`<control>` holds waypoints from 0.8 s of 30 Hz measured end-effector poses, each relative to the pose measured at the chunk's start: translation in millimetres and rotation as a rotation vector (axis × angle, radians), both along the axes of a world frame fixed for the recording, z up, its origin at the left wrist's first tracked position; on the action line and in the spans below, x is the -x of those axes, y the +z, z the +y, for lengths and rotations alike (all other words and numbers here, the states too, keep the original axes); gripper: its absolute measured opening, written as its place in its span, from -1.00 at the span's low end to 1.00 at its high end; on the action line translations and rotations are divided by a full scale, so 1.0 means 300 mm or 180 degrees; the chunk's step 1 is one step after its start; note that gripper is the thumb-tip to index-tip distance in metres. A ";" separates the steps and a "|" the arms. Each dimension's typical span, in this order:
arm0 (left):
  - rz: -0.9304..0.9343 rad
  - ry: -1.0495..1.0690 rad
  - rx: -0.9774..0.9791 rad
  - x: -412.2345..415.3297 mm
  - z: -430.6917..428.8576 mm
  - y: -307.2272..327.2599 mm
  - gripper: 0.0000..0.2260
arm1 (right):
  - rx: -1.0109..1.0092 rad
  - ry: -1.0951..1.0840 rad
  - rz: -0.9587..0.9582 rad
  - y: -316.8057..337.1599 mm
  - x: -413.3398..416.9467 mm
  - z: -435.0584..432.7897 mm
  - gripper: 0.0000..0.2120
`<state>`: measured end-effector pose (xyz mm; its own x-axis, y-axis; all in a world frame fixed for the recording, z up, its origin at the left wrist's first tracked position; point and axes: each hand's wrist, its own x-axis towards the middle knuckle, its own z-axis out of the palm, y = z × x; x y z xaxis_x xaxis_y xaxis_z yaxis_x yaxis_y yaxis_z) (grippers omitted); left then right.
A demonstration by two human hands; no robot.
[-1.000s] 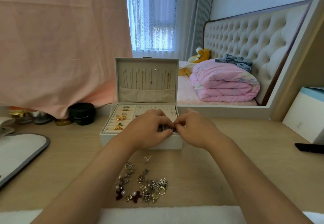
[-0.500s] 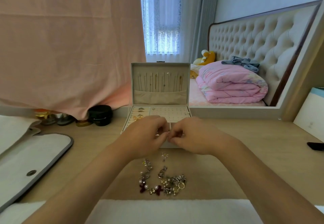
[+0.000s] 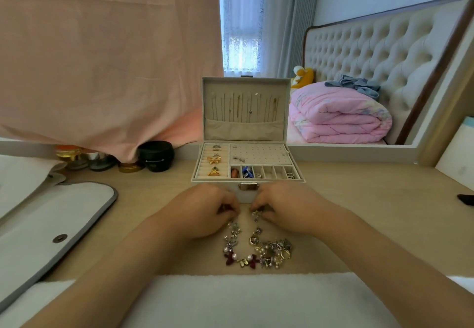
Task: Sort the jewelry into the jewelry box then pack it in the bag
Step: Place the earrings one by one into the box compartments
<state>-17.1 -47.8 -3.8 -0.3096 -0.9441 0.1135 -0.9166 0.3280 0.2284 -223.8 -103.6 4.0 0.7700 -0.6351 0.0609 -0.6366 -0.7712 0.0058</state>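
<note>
Both hands are seen lowered to the desk [image 3: 372,212] just in front of the box [image 3: 243,132], knuckles up and fingers curled under. The right hand [image 3: 284,207] is closed about a small silver piece [image 3: 256,213], which is pinched between fingertips and thumb at the far end of the loose jewelry [image 3: 259,249]. The left hand [image 3: 205,209] is curled just beside it, with a narrow gap left between the two. Something dark is glimpsed at its fingertips, but whether anything is gripped cannot be told. The jewelry is strewn in a rough U between the hands and the white towel [image 3: 230,299] laid along the near edge: silver flowers, pearls, gold rings and two dark red bows can be made out. The box is set at the middle of the far edge, against the mirror [image 3: 359,152], with its lid raised upright and hung with fine chains. Rings and gold bows are lodged in its left-hand rolls, studs are pinned to the perforated pad, and a few pieces are held in the front row of small compartments. The bag [image 3: 51,215], white with grey trim and a snap, is laid flat at the left edge.
</note>
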 end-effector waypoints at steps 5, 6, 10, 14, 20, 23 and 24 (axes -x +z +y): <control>0.0028 -0.0080 -0.0074 0.007 -0.002 -0.008 -0.86 | -0.0068 -0.0061 -0.0073 0.001 -0.003 0.004 -0.79; 0.0031 -0.0069 -0.0121 0.003 -0.003 -0.006 -0.86 | -0.0143 -0.0091 -0.0136 -0.002 -0.003 0.005 -0.81; 0.0044 0.0027 -0.0470 -0.026 -0.008 0.026 -0.86 | -0.0583 -0.0156 -0.0504 -0.015 -0.002 0.007 -0.78; -0.0057 0.0050 -0.0739 -0.040 0.001 0.047 -0.81 | -0.0621 -0.0071 -0.0636 -0.002 -0.007 0.007 -0.72; -0.0132 0.0165 -0.0643 -0.022 0.004 0.044 -0.89 | -0.0736 -0.0102 -0.0703 0.020 0.006 0.002 -0.77; -0.0069 0.0213 -0.0557 -0.028 0.005 0.050 -0.92 | -0.0880 -0.0141 -0.0813 0.021 0.013 0.000 -0.75; -0.0017 0.0216 -0.0538 -0.031 0.006 0.051 -0.92 | -0.0950 -0.0174 -0.0902 0.021 0.015 0.000 -0.74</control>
<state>-7.7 -46.1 11.4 -0.2447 -0.9683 -0.0500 -0.9367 0.2227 0.2702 -228.3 -103.5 10.3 0.7139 -0.6965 0.0725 -0.6209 -0.6775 -0.3942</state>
